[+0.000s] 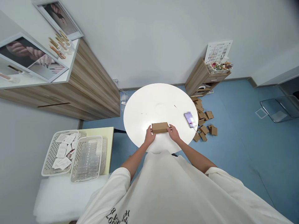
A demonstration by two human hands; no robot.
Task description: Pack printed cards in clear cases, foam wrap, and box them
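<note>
A small brown cardboard box [160,128] with its lid down rests at the near part of a round white table [158,96]. My left hand [149,136] grips the box's left end, thumb at the near side and fingers around the end. At the opposite end, my right hand [173,133] holds the box the same way. The inside of the box is hidden. To the right on the tabletop lies a purple, pixelated item [189,119] that I cannot make out, with a pale cable by it.
Several brown cardboard boxes [203,130] lie in a heap on the blue floor right of the table. On the left, a basket of white packets [45,158] and a basket of clear plastic pieces [102,155] stand on a yellow surface [109,137]. A wooden cabinet [93,84] stands behind.
</note>
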